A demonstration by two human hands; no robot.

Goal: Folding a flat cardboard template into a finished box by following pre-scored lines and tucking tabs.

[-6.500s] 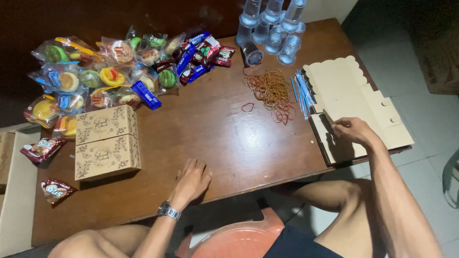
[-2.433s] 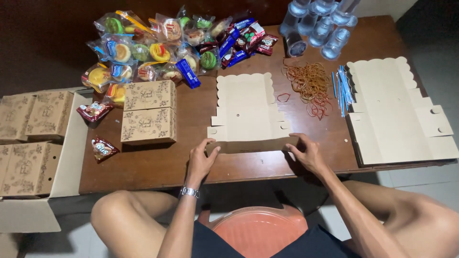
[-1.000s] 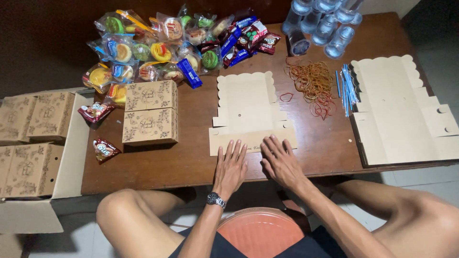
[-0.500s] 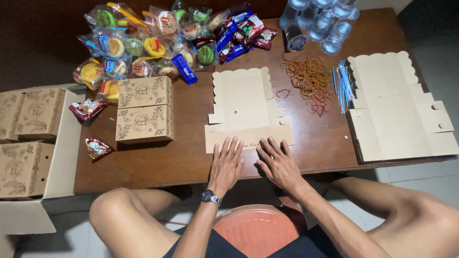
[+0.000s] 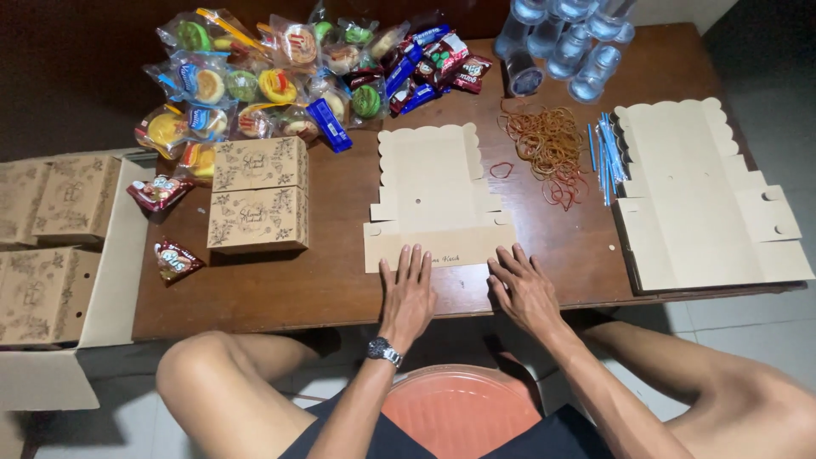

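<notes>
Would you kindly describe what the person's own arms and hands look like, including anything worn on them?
Both forearms are bare, with no sleeves or gloves in view. The left hand has a dark wristwatch with a round face strapped at the wrist. The right hand wears nothing visible: no watch, band or ring can be made out.

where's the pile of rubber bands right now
In the head view the rubber bands lie right of centre on the table, between the flat box blank and the blue straws, below the water cups.

Bare arms, no sleeves in sight; a dark metal-banded wristwatch (image 5: 382,349) sits on the left wrist, dark shorts (image 5: 544,433) below, bare knees, both hands ringless.
</notes>
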